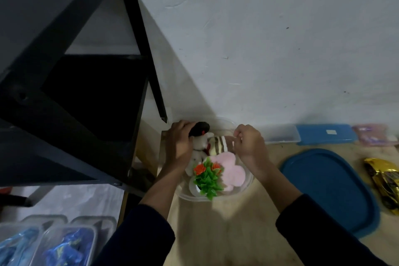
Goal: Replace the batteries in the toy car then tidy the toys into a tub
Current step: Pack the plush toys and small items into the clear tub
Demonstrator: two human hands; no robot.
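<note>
Left hand (178, 146) wrapped round dark toy (199, 128), tucking into far-left of clear tub (249, 179). Right hand (250, 144) curled at far rim, probably steadying; grip unclear. Gold toy car (386, 181) well right on table (237, 233), not yet packed.

Single view, head-worn, wide-angle. Looks forward and steeply down at wooden counter (248, 233) where it meets white wall (259, 39). Close range: both forearms enter from bottom edge. Left hand (179, 142) gripping black toy (199, 128), right hand (250, 147) pinching rim of tub (246, 188), all near frame centre. Wall fills upper right, black frame (64, 93) fills upper left. Blue lid (328, 188) sits right of centre; gold toy car (386, 181) cut by right edge. Edges blurred.
</note>
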